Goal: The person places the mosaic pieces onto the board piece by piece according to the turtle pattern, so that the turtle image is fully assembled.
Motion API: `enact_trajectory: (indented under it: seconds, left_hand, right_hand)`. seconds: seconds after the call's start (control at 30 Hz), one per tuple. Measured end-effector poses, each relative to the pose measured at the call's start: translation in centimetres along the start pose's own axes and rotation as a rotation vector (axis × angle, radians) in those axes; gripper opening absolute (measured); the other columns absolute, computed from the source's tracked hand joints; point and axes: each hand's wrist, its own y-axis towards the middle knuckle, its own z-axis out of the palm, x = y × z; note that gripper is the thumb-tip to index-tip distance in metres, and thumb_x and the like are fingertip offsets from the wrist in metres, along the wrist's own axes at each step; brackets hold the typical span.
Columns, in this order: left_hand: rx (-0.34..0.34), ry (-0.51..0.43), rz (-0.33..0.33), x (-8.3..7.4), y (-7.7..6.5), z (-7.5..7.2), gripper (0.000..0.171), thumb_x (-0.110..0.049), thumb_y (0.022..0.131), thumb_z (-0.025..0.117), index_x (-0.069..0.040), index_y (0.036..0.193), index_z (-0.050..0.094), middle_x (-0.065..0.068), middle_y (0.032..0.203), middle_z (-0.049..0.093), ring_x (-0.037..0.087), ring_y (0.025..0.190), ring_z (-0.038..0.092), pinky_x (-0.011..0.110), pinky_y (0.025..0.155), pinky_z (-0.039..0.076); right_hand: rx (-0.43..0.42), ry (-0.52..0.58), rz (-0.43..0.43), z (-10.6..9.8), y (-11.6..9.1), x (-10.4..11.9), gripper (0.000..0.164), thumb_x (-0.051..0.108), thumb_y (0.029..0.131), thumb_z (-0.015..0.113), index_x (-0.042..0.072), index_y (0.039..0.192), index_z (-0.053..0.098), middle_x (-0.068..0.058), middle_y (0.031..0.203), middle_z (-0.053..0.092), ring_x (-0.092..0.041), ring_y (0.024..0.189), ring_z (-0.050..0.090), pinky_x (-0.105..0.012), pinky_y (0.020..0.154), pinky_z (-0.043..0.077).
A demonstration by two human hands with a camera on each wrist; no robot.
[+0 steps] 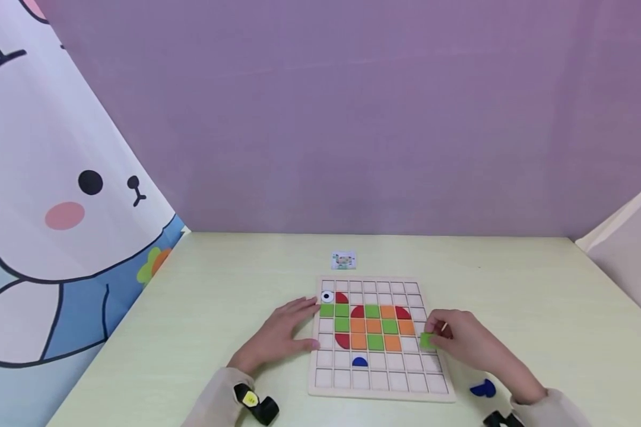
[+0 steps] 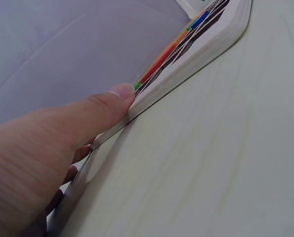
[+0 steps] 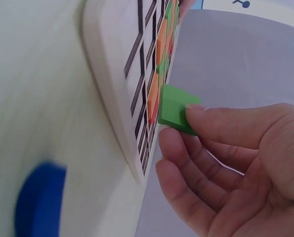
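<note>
A wooden grid board (image 1: pixel 342 378) lies on the table with green and orange squares, red quarter-round pieces, a round eye tile (image 1: pixel 327 296) and a blue half-round piece (image 1: pixel 359 362) in its cells. My left hand (image 1: pixel 283 333) rests at the board's left edge, thumb and fingers fairly straight against it; in the left wrist view the thumb (image 2: pixel 121 92) touches the rim. Over the board's right edge, my right hand (image 1: pixel 462 335) pinches a green square tile (image 3: pixel 172 106) between thumb and fingers. That tile is tilted and held above the cells.
Blue pieces (image 1: pixel 483 388) lie on the table right of the board, beneath the right forearm. A small picture card (image 1: pixel 343 260) sits behind the board. A purple backdrop (image 1: pixel 352 118) rises at the table's far edge, with a cartoon-printed sheet (image 1: pixel 27 178) at left.
</note>
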Motion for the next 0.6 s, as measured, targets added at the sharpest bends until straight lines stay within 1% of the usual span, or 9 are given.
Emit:
enact_trajectory:
  seconds: [0.3, 0.6]
  left_hand:
    - [-0.001, 0.013, -0.004, 0.1, 0.0, 0.1, 0.078, -0.058, 0.083, 0.060, -0.018, 0.146, 0.039, 0.000, 0.156, 0.031, 0.030, 0.145, 0.024, 0.058, 0.115, 0.020]
    - [0.006, -0.001, -0.017, 0.1, 0.0, 0.2, 0.078, -0.061, 0.083, 0.060, -0.020, 0.146, 0.039, -0.002, 0.156, 0.031, 0.029, 0.145, 0.023, 0.057, 0.115, 0.020]
  right_hand:
    - [0.031, 0.004, -0.063, 1.0, 1.1, 0.4, 0.012, -0.004, 0.082, 0.065, 0.008, 0.083, 0.064, 0.004, 0.076, 0.061, -0.006, 0.065, 0.047, -0.018, 0.056, 0.043]
    - [0.037, -0.005, -0.071, 1.5, 1.6, 0.4, 0.014, -0.004, 0.080, 0.066, 0.009, 0.082, 0.066, 0.004, 0.076, 0.062, -0.007, 0.067, 0.049, -0.018, 0.059, 0.045]
